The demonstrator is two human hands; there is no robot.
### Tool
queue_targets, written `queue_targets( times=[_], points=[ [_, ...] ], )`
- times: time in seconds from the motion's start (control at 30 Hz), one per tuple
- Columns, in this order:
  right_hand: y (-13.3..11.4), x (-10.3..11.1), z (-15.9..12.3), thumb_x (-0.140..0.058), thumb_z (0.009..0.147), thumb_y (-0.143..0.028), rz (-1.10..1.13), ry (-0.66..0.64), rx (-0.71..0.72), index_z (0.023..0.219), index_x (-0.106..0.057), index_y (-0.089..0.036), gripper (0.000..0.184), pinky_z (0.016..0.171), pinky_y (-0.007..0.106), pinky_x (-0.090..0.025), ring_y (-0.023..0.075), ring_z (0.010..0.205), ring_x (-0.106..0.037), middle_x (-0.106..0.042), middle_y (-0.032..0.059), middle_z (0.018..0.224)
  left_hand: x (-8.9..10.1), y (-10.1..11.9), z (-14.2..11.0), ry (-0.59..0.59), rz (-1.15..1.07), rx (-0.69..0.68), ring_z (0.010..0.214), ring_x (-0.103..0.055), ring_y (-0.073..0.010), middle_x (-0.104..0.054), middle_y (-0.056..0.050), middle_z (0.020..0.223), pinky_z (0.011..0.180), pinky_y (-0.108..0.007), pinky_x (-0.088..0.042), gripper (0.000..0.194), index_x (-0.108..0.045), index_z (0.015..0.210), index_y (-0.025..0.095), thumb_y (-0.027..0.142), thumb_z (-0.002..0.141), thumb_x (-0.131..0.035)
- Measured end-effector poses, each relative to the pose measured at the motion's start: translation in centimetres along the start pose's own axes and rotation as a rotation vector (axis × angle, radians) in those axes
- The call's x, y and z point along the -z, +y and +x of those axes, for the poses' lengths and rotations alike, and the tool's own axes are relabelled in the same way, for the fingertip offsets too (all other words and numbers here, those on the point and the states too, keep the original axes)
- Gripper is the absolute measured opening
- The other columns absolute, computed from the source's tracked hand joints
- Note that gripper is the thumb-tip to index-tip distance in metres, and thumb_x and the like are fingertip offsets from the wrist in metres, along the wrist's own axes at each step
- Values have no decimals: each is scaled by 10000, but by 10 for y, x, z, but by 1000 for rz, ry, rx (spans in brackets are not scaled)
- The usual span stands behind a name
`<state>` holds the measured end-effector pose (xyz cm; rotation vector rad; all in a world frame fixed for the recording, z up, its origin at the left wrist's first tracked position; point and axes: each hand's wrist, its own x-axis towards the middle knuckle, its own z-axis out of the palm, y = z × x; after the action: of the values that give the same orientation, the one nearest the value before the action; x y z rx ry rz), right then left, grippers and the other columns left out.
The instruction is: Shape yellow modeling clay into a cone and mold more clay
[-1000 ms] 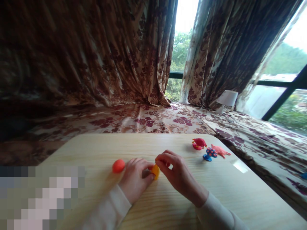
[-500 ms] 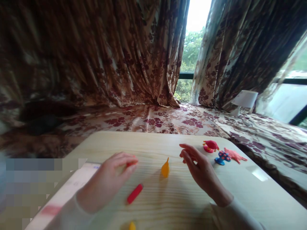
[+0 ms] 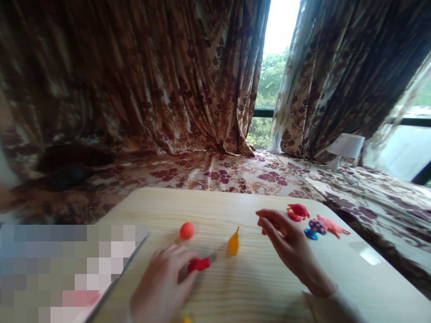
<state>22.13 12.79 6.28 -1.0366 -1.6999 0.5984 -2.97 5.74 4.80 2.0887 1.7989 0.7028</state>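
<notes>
On the light wooden table (image 3: 256,287) my left hand (image 3: 164,282) reaches forward, its fingertips closed on a short red clay stick (image 3: 199,264). An orange clay ball (image 3: 186,230) lies just beyond it. A yellow-orange teardrop clay piece (image 3: 233,242) stands upright between my hands. My right hand (image 3: 288,244) hovers to the right of the teardrop, fingers loosely curled and apart, holding nothing.
Three small clay figures sit at the table's far right: a red one (image 3: 296,211), a blue spotted one (image 3: 314,229) and a pink one (image 3: 333,225). A tiny yellow bit (image 3: 186,319) lies at the near edge. Patterned fabric, curtains and a white lamp (image 3: 346,147) lie behind.
My left hand came down from near the orange ball onto the red stick. My right hand, off the teardrop since a second ago, stays beside it. The view shifted left.
</notes>
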Motion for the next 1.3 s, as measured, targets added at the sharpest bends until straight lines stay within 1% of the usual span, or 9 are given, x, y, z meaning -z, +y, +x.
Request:
queue_targets(
  times=[0.1, 0.27, 0.37, 0.47, 0.7, 0.9, 1.1, 1.2, 1.3],
  points=[
    [-21, 2, -4, -551, 875, -311, 63, -151, 55, 823, -650, -179, 173, 592, 230, -480, 131, 647, -572, -624, 22, 721, 0, 15, 12, 5, -223, 22, 1008, -612, -233, -719, -38, 985, 950, -378, -444, 197, -728, 905, 250, 316, 779, -591],
    [-27, -10, -15, -611, 821, -190, 44, -350, 180, 936, -654, -180, 124, 679, 230, -476, 126, 736, -570, -622, 31, 844, 1, 40, 26, -149, -448, 19, 992, -628, -199, -723, -29, 1011, 949, -315, -462, 275, -725, 960, 232, 374, 809, -544],
    [-19, -18, -18, -632, 798, -160, -7, -386, 181, 964, -660, -184, 170, 715, 236, -468, 129, 780, -581, -622, 41, 904, 0, 43, 32, -193, -479, 22, 1007, -621, -206, -711, -49, 1054, 966, -322, -446, 326, -716, 997, 208, 397, 816, -522],
    [-13, -21, -17, -585, 838, -159, -69, -382, 128, 867, -682, -183, 103, 653, 224, -445, 117, 716, -572, -625, 24, 810, 0, 41, 38, -239, -498, 41, 1008, -621, -202, -717, -42, 1036, 962, -305, -441, 335, -707, 1013, 197, 397, 791, -555],
    [-13, -16, -16, -593, 838, -203, -185, -519, 67, 771, -697, -186, 125, 563, 201, -387, 96, 607, -533, -622, -10, 687, -7, 42, 53, -305, -329, -55, 798, -644, -160, -718, 19, 761, 762, -237, -472, 159, -728, 770, 204, 257, 725, -585],
    [-7, -17, -16, -570, 854, -223, -345, -494, 22, 721, -707, -178, 196, 545, 211, -364, 101, 574, -539, -630, 3, 663, -18, 39, 58, -272, -252, -75, 718, -637, -146, -703, 30, 704, 690, -236, -463, 144, -711, 724, 224, 287, 736, -582],
    [-6, -13, -16, -618, 798, -216, -446, -504, -22, 652, -701, -177, 173, 521, 222, -341, 108, 541, -543, -632, 10, 618, -28, 35, 55, -180, -73, -118, 771, -605, -177, -686, -4, 737, 735, -285, -434, 115, -696, 685, 224, 276, 736, -607],
    [0, -10, -14, -626, 787, -232, -400, -439, -69, 799, -712, -175, 104, 546, 228, -392, 123, 575, -557, -644, 24, 702, -26, 34, 53, -171, 15, -142, 812, -592, -193, -669, -6, 748, 757, -309, -419, 85, -682, 699, 226, 232, 733, -604],
    [11, -15, -12, -607, 775, -159, -250, -363, -58, 1063, -649, -177, 291, 617, 231, -463, 145, 731, -596, -643, 62, 936, -23, 33, 52, -179, 59, -173, 838, -582, -203, -659, -10, 770, 790, -331, -410, 76, -676, 724, 230, 221, 738, -601]
  ],
)
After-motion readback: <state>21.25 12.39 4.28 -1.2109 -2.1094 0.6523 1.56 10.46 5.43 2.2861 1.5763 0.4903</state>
